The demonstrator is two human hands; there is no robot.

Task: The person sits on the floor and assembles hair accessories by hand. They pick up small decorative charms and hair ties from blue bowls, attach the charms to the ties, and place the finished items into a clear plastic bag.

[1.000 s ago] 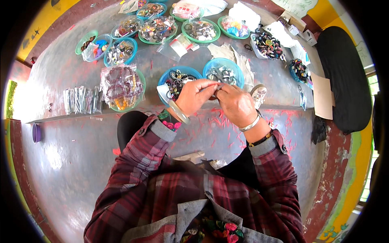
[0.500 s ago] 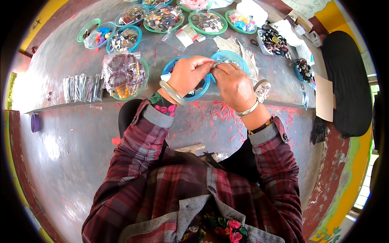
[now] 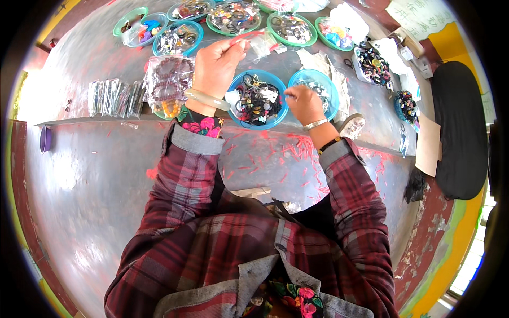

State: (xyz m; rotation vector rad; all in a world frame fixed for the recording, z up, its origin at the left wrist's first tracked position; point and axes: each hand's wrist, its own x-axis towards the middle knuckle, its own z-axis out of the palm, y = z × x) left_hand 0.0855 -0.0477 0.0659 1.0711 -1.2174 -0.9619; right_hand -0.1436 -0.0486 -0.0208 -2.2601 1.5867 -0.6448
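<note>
My left hand (image 3: 218,68) is raised at the far side, thumb and fingers pinched on a small clear plastic bag (image 3: 259,44) with a thin red edge. Behind it, other clear plastic lies on the surface, so the bag's outline is hard to separate. My right hand (image 3: 306,105) hovers over the near edge of a blue bowl (image 3: 335,100) of small pale pieces. Its fingers are curled together, and whatever they hold is too small to make out. Between my hands stands another blue bowl (image 3: 284,107), full of dark hair ties with small ornaments and white tags.
Several green and blue bowls of bagged trinkets (image 3: 233,18) line the back. Bagged bead bracelets (image 3: 168,79) and a row of slim packets (image 3: 114,98) lie left. A white tray (image 3: 374,66) of hair ties is right. Red strips (image 3: 297,151) litter the lower floor.
My hands were together over the two blue bowls; now they are apart. The left has moved away and up with the red-edged bag, and the right has dropped nearer. Both bowls show more fully.
</note>
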